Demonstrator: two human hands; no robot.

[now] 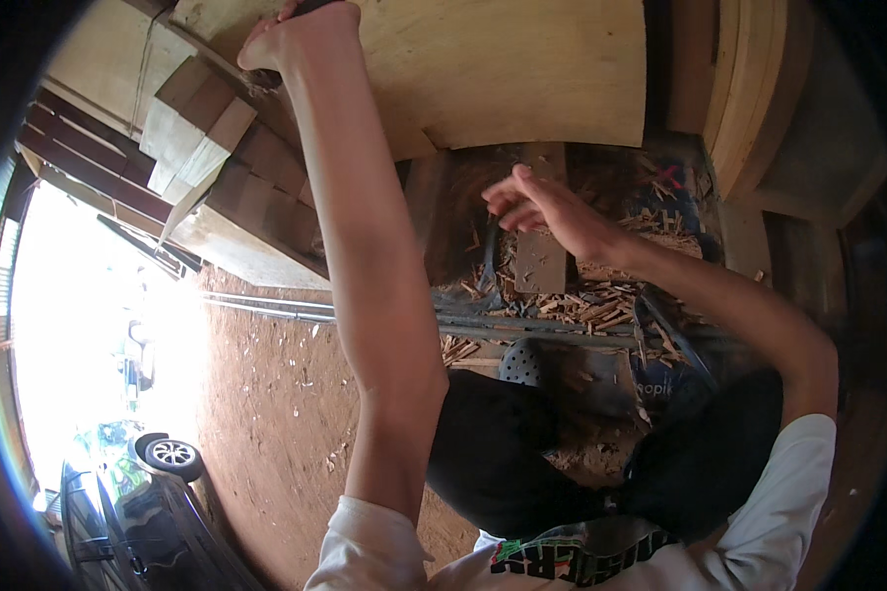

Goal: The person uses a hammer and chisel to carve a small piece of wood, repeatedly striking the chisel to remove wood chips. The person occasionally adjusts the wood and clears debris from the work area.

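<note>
My left arm stretches far up to the top edge, where my left hand (301, 37) is bent over, its fingers curled near the edge of a large plywood sheet (522, 74). A bit of something dark shows at that hand, cut off by the frame, and I cannot make out what it is. My right hand (552, 209) hovers over a narrow wooden board (542, 264), fingers apart and slightly bent, holding nothing. Wood offcuts (601, 307) lie scattered around that board.
Stacked wooden blocks (202, 123) stand at upper left. Metal pipes (266, 307) cross the dirt ground (276, 394). A grey perforated clog (520, 362) is on my foot, near my bent knees. Wooden framing (749, 98) rises at right; a dark car (158, 522) is parked at lower left.
</note>
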